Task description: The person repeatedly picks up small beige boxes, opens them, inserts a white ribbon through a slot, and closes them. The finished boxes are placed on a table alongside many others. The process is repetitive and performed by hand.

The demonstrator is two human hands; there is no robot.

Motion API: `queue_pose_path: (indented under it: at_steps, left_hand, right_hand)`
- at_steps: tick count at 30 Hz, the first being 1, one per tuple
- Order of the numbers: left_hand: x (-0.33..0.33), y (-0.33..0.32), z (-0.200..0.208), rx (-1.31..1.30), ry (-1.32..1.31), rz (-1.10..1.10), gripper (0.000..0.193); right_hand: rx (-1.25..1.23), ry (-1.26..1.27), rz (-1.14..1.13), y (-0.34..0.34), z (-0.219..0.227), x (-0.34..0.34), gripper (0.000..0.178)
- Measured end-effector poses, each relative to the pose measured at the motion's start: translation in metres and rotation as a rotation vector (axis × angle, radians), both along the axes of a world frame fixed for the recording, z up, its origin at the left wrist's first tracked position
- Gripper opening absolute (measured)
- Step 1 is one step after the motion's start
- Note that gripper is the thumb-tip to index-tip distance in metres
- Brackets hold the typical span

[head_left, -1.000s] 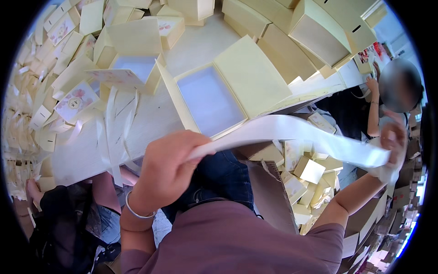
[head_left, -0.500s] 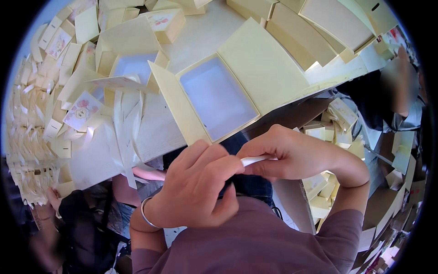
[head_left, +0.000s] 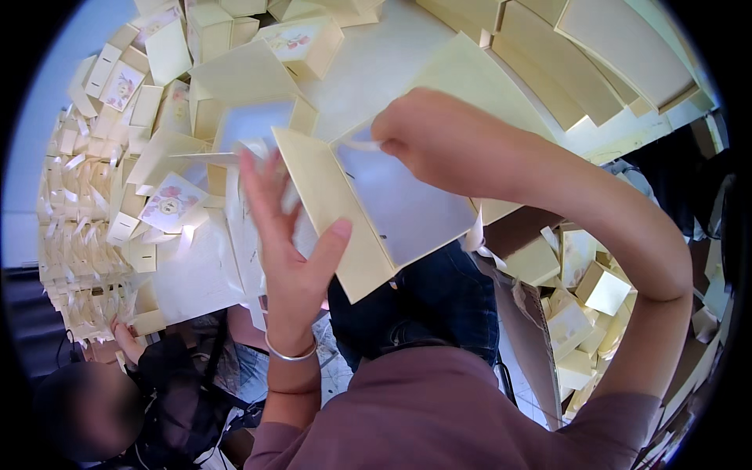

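An open cream gift box (head_left: pixel 415 204) with a pale bluish interior lies at the table's front edge, its lid spread away to the far right. My right hand (head_left: pixel 415 141) is over the box, fingers closed on a white ribbon (head_left: pixel 359 145) that runs across the box's far edge. Another loose white ribbon end (head_left: pixel 475 233) hangs by the near right corner. My left hand (head_left: pixel 286 243) is open with fingers spread, beside the box's narrow front flap (head_left: pixel 337 211). Its thumb overlaps the flap; its fingers are slightly blurred.
Open and closed cream boxes, some with a floral print (head_left: pixel 171 204), crowd the left. Ribboned boxes (head_left: pixel 82 227) are stacked at the far left, near another person's hand (head_left: pixel 125 338). More boxes (head_left: pixel 540 63) stand back right; a carton of small boxes (head_left: pixel 576 329) sits to my right.
My hands were together in front of the box, with the white ribbon between them. Now they are apart: the right has moved up over the box with ribbon, the left leftward, fingers spread.
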State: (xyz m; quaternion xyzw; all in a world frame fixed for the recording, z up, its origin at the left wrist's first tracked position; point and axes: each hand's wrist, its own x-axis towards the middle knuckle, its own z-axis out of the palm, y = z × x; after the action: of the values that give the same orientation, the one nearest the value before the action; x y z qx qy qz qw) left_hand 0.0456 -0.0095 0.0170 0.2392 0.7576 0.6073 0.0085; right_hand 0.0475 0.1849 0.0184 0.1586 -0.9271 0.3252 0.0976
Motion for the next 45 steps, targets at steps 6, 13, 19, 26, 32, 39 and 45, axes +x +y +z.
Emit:
queue_pose_path:
  at_steps: [6, 13, 19, 26, 32, 39, 45]
  left_hand:
    - [-0.003, -0.015, -0.006, 0.219, -0.615, -0.169, 0.074]
    - [-0.003, -0.022, -0.013, 0.219, -0.601, -0.152, 0.073]
    - [-0.004, -0.023, -0.014, 0.216, -0.616, -0.169, 0.075]
    - [-0.005, -0.027, -0.022, 0.228, -0.583, -0.188, 0.072]
    - [-0.024, -0.016, -0.051, 0.091, -0.313, -0.155, 0.049]
    - [-0.046, -0.001, -0.068, -0.233, -0.043, -0.131, 0.023]
    - [-0.065, -0.015, -0.085, 0.314, -0.729, -0.016, 0.011]
  right_hand:
    - [0.278, -0.346, 0.1, -0.012, -0.018, -0.03, 0.009]
    - [0.374, -0.417, 0.23, -0.008, -0.023, -0.048, 0.008]
    - [0.326, -0.506, 0.264, -0.009, -0.023, -0.054, 0.009]
    - [0.243, -0.664, 0.297, -0.011, -0.016, -0.062, 0.013]
    - [-0.015, -0.594, 0.278, -0.019, -0.036, -0.062, 0.014]
    - [-0.209, -0.747, 0.091, -0.018, -0.036, -0.055, 0.028]
    - [-1.278, -0.562, 0.1, 0.008, 0.053, 0.054, 0.056]
